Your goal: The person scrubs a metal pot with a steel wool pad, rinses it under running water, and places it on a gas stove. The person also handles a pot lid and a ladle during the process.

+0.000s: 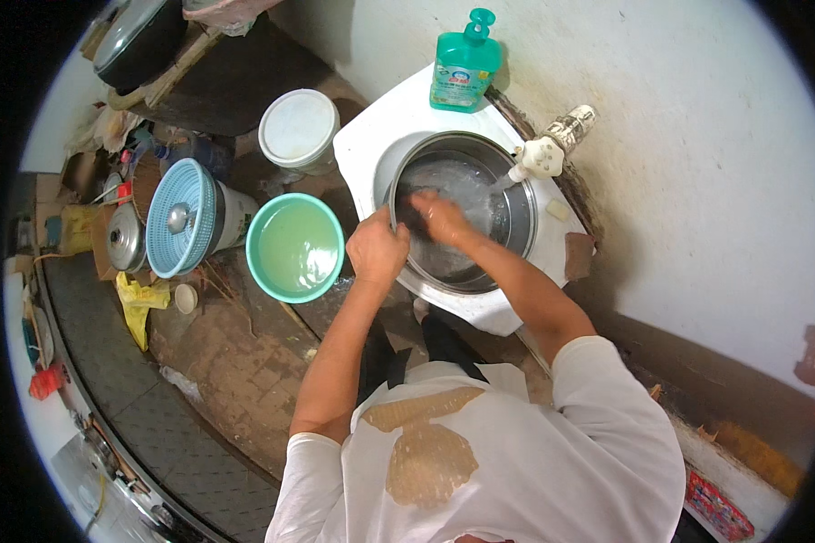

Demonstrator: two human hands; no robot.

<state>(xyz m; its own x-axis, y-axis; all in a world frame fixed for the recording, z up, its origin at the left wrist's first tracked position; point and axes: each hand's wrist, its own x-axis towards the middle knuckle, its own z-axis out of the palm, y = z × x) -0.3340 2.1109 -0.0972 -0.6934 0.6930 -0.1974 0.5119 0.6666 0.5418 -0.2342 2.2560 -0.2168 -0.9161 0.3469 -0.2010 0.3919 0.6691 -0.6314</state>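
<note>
A steel pot [519, 244] sits tilted in the white washbasin [394, 142], with water in it. Water runs into it from the tap [542, 159] on the wall side. My left hand [378, 250] grips the pot's near-left rim, thumb towards the inside. Inside the pot is my right hand [441, 218], blurred and wet, over the water near the left wall. Its fingertips are smeared by motion, and I cannot tell whether they hold anything.
A green pump bottle [459, 71] stands on the basin's back corner. Pale soap [557, 209] and a brown block [578, 256] lie on its right edge. Left are a green basin [295, 248] of cloudy water, a lidded white bucket [299, 129] and a blue colander [176, 237] holding a ladle.
</note>
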